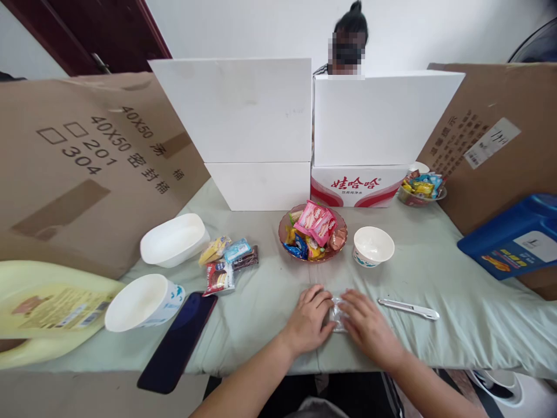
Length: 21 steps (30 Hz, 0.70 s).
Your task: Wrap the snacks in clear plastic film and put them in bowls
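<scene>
A small clear, crinkled plastic wrapper (338,316) lies flat on the cloth near the table's front edge. My left hand (308,320) rests palm down at its left side, fingers apart and thumb near the lower edge. From the right, my right hand (369,330) lies over the wrapper with fingers stretched out, covering part of it. Whether anything is inside the wrapper I cannot make out. A white utility knife (409,308) lies just right of my right hand. Beyond the hands stand a pink glass bowl (282,239) of wrapped snacks and a white paper bowl (374,246).
Left are snack packets (221,277), a black phone (176,342), a tipped paper bowl (167,302), a white plastic dish (174,241) and a yellow jug (56,313). White boxes (256,116) and cardboard (87,174) wall the table. A blue bottle (500,244) leans right; a person (348,46) sits behind.
</scene>
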Each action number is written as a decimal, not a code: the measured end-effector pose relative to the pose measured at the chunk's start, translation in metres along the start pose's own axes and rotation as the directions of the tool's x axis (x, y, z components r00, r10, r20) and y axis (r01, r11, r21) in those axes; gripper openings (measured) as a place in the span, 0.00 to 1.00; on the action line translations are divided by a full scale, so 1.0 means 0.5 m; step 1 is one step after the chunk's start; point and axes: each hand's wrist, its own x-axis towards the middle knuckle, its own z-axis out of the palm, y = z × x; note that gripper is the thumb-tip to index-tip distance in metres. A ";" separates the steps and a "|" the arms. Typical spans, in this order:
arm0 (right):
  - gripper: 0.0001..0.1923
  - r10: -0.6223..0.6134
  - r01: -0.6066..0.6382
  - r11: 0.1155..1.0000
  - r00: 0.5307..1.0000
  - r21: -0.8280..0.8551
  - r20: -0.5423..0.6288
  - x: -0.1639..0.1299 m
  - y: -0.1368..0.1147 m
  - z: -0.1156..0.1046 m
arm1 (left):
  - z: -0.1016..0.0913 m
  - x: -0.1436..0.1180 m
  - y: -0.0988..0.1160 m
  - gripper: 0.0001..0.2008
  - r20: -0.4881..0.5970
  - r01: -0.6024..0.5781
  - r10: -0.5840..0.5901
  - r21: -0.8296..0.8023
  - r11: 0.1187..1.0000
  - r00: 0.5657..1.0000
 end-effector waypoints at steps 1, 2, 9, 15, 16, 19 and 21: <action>0.13 -0.039 0.038 0.999 0.999 0.017 0.037 -0.007 -0.012 0.005 | 0.000 0.000 0.000 0.21 0.004 0.003 -0.003 0.001 1.000 1.000; 0.13 -0.057 0.056 0.998 0.996 0.024 0.066 -0.013 -0.023 0.010 | -0.001 0.000 -0.001 0.23 0.006 0.008 -0.008 0.002 1.000 1.000; 0.11 -0.087 0.074 0.988 0.992 0.138 0.090 0.011 0.029 -0.039 | -0.004 -0.003 -0.009 0.22 0.009 0.032 -0.031 -0.062 0.998 0.999; 0.13 0.370 -0.338 0.911 0.923 -0.238 0.107 0.168 0.178 -0.129 | 0.000 0.001 -0.010 0.17 -0.012 0.052 -0.053 -0.076 0.996 0.999; 0.13 0.417 -0.363 0.891 0.891 -0.274 0.179 0.197 0.198 -0.127 | 0.001 0.001 -0.010 0.17 -0.020 0.051 -0.052 -0.082 0.995 0.998; 0.07 0.464 -0.368 0.882 0.783 -0.294 0.414 0.266 0.240 -0.096 | 0.004 0.002 -0.012 0.16 -0.035 0.049 -0.053 -0.099 0.994 0.998; 0.11 0.473 -0.369 0.881 0.695 -0.296 0.542 0.292 0.256 -0.068 | 0.005 0.001 -0.014 0.16 -0.045 0.048 -0.053 -0.103 0.994 0.998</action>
